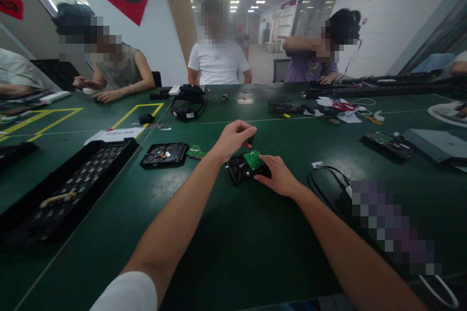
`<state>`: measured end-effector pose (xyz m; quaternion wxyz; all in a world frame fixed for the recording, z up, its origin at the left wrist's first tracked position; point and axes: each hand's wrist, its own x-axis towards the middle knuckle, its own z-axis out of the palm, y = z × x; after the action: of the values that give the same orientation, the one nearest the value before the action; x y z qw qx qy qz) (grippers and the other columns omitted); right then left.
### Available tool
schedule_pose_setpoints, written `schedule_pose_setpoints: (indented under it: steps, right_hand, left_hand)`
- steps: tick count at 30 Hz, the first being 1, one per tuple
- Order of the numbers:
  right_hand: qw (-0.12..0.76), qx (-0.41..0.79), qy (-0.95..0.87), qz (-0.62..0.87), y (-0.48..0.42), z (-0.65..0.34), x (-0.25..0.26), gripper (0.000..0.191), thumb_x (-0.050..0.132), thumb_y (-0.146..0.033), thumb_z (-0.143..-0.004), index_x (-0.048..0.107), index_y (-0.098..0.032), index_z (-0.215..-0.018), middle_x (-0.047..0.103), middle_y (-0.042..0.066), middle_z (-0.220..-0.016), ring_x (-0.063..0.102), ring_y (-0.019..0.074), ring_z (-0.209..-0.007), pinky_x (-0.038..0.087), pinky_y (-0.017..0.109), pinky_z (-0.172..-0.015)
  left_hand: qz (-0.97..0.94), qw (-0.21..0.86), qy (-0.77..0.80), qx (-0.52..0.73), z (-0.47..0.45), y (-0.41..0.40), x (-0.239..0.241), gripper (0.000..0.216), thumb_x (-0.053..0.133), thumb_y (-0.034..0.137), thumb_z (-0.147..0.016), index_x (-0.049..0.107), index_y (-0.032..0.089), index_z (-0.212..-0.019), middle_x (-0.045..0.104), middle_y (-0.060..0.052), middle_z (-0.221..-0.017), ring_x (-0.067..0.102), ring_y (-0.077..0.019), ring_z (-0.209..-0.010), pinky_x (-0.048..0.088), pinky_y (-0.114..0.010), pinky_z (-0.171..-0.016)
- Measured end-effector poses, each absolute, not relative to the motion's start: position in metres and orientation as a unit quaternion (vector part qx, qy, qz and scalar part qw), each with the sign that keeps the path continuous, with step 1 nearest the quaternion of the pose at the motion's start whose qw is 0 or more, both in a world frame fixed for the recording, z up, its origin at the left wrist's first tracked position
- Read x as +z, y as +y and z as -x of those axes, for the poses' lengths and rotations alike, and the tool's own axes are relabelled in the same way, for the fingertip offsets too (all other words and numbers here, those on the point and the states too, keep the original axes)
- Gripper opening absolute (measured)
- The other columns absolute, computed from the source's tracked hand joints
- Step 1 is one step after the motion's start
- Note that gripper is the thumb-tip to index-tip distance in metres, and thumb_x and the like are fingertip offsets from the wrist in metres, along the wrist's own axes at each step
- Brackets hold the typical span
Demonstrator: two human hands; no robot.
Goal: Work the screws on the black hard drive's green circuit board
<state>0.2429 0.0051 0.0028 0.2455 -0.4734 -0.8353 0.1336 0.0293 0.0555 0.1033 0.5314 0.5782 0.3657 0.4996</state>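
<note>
My left hand (236, 137) pinches a small dark tool (250, 140), its tip too small to make out, over the green circuit board (253, 160) on the black hard drive (236, 170), which lies well in from the near edge of the tabletop (219, 233). My right hand (280, 175) has its thumb and fingers closed around the drive's right end, and if that hold slackened under downward pressure, I judge the drive could turn and the tip skid, scratching the board. A loose green board (196, 152) sits to the left, beside a second drive (162, 156), where a sideways slip might knock it.
</note>
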Motion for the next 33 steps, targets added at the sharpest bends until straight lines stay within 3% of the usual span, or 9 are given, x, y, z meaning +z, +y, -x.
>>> schedule_pose_setpoints:
  steps: [10,18,23,27,33]
  right_hand:
    - [0.243,0.135,-0.841,0.464,0.0054,-0.2439,0.0033,0.069,0.072,-0.051,-0.093,0.05,-0.022,-0.152,0.059,0.014,-0.145,0.055,0.0341,-0.127,0.044,0.052,-0.108]
    - [0.246,0.122,-0.841,0.465,0.0065,-0.2433,0.0011,0.069,0.072,-0.05,-0.092,0.051,-0.019,-0.15,0.059,0.015,-0.144,0.054,0.0345,-0.128,0.044,0.053,-0.11]
    - [0.239,0.119,-0.845,0.464,0.0067,-0.2436,0.0026,0.069,0.071,-0.051,-0.093,0.051,-0.02,-0.151,0.059,0.015,-0.145,0.055,0.0349,-0.127,0.044,0.053,-0.109]
    - [0.236,0.114,-0.844,0.468,0.0071,-0.243,0.0024,0.07,0.071,-0.052,-0.093,0.05,-0.019,-0.151,0.059,0.016,-0.145,0.054,0.0349,-0.128,0.043,0.053,-0.109]
    - [0.23,0.123,-0.846,0.465,0.0056,-0.2416,0.0045,0.073,0.071,-0.051,-0.093,0.047,-0.02,-0.155,0.059,0.017,-0.145,0.054,0.0351,-0.129,0.041,0.053,-0.11]
  left_hand:
    - [-0.595,0.437,0.439,0.512,-0.0302,0.0561,0.1029,0.04,0.086,0.047,-0.077,0.059,0.017,-0.081,0.063,-0.003,-0.076,0.059,-0.0126,-0.067,0.049,-0.025,-0.056]
    - [-0.592,0.506,0.373,0.505,-0.0298,0.0567,0.103,0.021,0.07,0.035,-0.089,0.063,0.018,-0.098,0.069,-0.005,-0.085,0.064,-0.0147,-0.076,0.051,-0.022,-0.056]
    - [-0.591,0.529,0.346,0.501,-0.0294,0.058,0.1018,0.028,0.069,0.042,-0.091,0.073,0.016,-0.1,0.066,-0.006,-0.086,0.063,-0.0151,-0.08,0.056,-0.024,-0.062]
    - [-0.551,0.586,0.319,0.501,-0.0297,0.0568,0.1036,0.027,0.061,0.037,-0.095,0.074,0.016,-0.106,0.066,-0.008,-0.091,0.065,-0.0171,-0.086,0.061,-0.03,-0.069]
    - [-0.561,0.526,0.38,0.514,-0.0304,0.0556,0.1054,0.023,0.074,0.036,-0.086,0.069,0.015,-0.092,0.067,-0.007,-0.092,0.063,-0.0164,-0.084,0.06,-0.028,-0.064]
